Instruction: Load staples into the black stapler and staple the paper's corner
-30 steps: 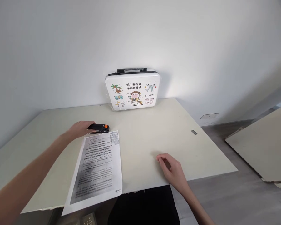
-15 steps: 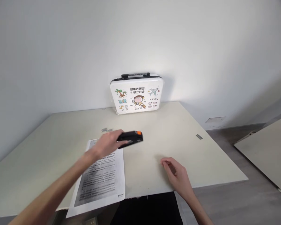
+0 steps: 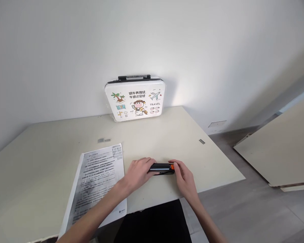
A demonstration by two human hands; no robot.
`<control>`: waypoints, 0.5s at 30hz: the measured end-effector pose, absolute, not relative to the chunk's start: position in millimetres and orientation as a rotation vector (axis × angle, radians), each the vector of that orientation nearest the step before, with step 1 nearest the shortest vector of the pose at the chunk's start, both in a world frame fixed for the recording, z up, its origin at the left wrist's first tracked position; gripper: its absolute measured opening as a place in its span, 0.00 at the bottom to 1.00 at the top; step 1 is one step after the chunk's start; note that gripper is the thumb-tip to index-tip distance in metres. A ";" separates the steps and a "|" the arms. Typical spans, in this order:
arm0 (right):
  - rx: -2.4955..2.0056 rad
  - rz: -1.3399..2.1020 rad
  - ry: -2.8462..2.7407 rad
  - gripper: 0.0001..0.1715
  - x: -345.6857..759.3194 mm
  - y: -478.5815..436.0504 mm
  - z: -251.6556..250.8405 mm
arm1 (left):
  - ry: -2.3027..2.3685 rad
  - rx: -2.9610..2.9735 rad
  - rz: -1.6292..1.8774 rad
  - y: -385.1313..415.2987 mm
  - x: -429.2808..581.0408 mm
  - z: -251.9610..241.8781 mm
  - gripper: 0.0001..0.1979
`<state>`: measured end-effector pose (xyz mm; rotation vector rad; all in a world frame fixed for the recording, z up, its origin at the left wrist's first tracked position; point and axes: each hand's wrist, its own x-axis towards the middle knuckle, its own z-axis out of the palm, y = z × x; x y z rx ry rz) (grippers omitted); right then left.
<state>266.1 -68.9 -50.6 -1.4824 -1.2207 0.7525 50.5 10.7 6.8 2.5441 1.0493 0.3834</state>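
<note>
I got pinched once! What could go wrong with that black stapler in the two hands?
The right hand has fingers on the orange end of the black stapler, gripped by the left hand; they might get pinched. The printed white paper sheet overhangs the pale table under the left forearm; it could get nudged off.

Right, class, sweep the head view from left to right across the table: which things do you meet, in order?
White printed paper sheet → left hand → black stapler with an orange tip → right hand → small grey metal strip.
</note>
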 end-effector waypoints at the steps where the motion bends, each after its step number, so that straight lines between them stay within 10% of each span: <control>1: -1.488 0.748 -1.246 0.25 265.8 -68.6 -51.1 | 1.045 2.483 0.417 11.0 46.0 3.8 0.08; 15: -1.548 0.735 -1.287 0.27 265.5 -70.0 -51.9 | 1.051 2.304 0.638 5.7 19.8 -19.4 0.12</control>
